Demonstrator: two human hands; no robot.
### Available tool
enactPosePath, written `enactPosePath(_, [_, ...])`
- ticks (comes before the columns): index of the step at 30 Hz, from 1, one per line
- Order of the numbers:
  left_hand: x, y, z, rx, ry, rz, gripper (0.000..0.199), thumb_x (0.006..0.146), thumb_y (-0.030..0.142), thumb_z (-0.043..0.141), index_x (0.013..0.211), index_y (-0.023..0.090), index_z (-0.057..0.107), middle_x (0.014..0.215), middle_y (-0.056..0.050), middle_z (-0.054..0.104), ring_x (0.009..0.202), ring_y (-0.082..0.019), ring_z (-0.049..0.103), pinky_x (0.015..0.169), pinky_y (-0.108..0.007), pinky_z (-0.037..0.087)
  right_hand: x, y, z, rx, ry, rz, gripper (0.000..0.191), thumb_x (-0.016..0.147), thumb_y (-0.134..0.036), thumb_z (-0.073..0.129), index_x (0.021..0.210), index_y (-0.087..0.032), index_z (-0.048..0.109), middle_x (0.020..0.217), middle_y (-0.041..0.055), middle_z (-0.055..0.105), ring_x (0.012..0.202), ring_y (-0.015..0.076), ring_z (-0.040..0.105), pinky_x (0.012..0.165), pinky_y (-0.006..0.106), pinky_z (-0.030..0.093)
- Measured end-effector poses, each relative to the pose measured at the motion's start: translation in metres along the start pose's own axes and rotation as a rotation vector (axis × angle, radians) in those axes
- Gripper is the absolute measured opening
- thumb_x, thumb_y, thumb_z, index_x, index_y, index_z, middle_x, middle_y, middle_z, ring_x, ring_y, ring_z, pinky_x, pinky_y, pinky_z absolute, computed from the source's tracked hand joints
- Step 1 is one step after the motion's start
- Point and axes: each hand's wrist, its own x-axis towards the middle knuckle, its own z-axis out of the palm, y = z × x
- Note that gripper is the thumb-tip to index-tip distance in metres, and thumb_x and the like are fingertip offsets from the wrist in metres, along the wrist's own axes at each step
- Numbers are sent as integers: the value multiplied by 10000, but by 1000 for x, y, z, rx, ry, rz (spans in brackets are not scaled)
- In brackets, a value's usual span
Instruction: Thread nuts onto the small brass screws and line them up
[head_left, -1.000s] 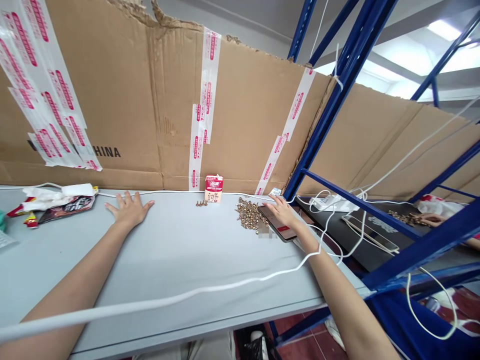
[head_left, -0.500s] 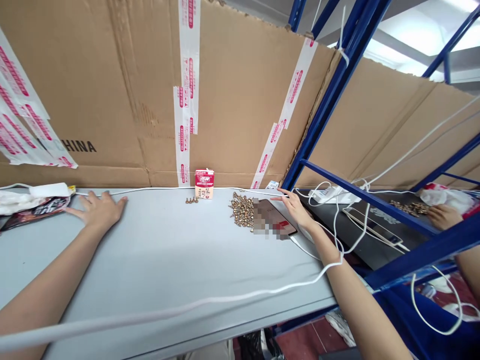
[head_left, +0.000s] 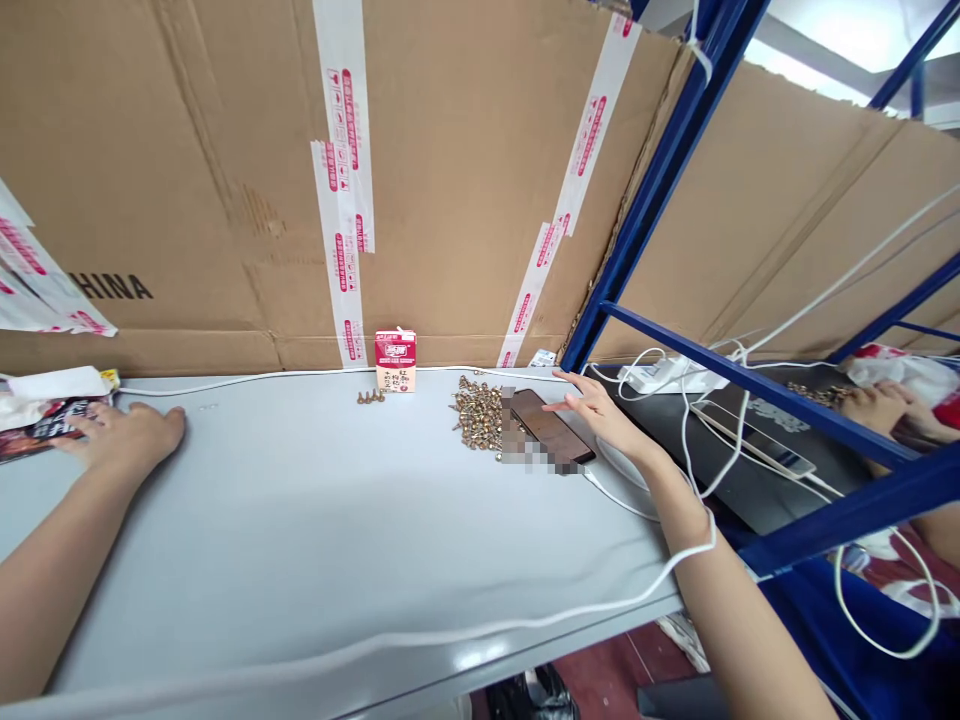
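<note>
My left hand point(head_left: 124, 437) rests with its fingers spread at the left of the grey table point(head_left: 300, 540), its fingertips over the edge of a dark printed packet point(head_left: 45, 425). Over the right side of a dark phone point(head_left: 553, 428) hovers my right hand point(head_left: 600, 412), fingers apart and holding nothing. A pile of small brass-coloured screws point(head_left: 478, 413) lies just left of the phone, partly blurred by pixelation. Farther left, several more screws point(head_left: 370, 397) stand in a short row beside a small red and cream carton point(head_left: 395, 362).
Cardboard point(head_left: 450, 200) walls the back. A blue metal frame point(head_left: 645, 200) rises at the right, with a white power strip point(head_left: 675, 375) and loose cables behind it. A white cable point(head_left: 525, 625) crosses the front. Another person's hands point(head_left: 877, 405) are at the far right.
My left hand has moved left, onto the packet's edge. My right hand stays near the phone, whose screen shows more clearly. The other person's second hand has come into view. The view has shifted slightly.
</note>
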Motion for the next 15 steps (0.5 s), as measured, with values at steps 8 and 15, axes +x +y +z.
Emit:
enactPosePath(8, [-23, 12, -2, 37, 258, 392, 593, 870, 449, 175, 1282, 101, 420, 1451, -169, 182, 1344, -291, 34, 978, -638, 66, -5, 5, 0, 15, -126, 44, 546, 857, -593, 229, 991, -319, 681, 1455, -56, 226, 1333, 274, 180, 1100, 487, 109])
enactPosePath(15, [-34, 27, -5, 39, 199, 587, 581, 886, 508, 161, 1288, 178, 420, 1453, -142, 199, 1345, -289, 88, 968, -653, 79, -6, 10, 6, 0, -186, 43, 467, 860, -575, 278, 1017, -357, 659, 1460, -78, 194, 1348, 271, 140, 1096, 497, 101])
